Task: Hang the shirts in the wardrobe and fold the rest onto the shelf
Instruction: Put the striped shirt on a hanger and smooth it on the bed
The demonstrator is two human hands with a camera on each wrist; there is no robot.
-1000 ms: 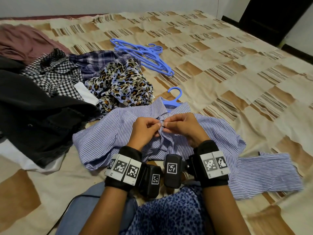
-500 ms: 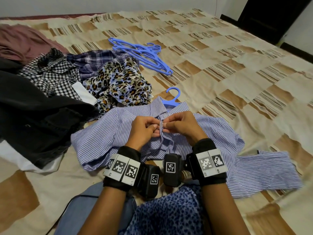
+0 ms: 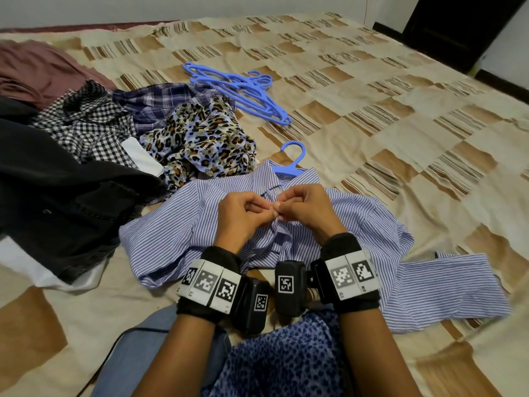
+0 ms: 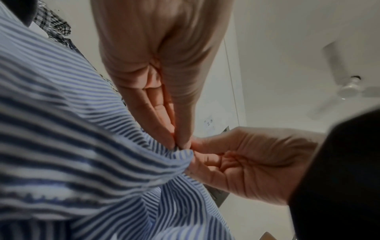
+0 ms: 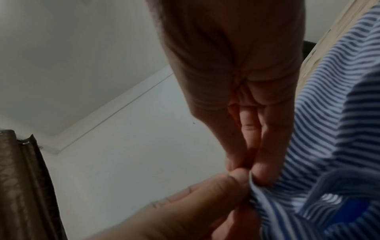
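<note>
A blue-and-white striped shirt [image 3: 171, 230] lies spread on the bed in front of me, with a blue hanger [image 3: 292, 159] inside its collar and the hook sticking out. My left hand [image 3: 243, 216] and right hand [image 3: 306, 207] meet at the shirt's front just below the collar. Each pinches an edge of the striped cloth between thumb and fingertips. In the left wrist view the left hand [image 4: 176, 142] nips the shirt [image 4: 82, 129] against the right hand [image 4: 236, 160]. In the right wrist view the right hand [image 5: 252, 175] pinches the shirt [image 5: 329, 129] edge.
A heap of clothes fills the left of the bed: a leopard-print top [image 3: 200, 141], a black-and-white checked shirt [image 3: 86, 124], a dark plaid shirt [image 3: 160, 101], a black garment [image 3: 57, 196], a maroon one [image 3: 37, 70]. Several blue hangers [image 3: 243, 90] lie behind. The checked bedspread [image 3: 400, 124] stretches right.
Both hands stay pinched together on the shirt front. They have crept slightly up toward the collar; the shirt and hanger lie as before.
</note>
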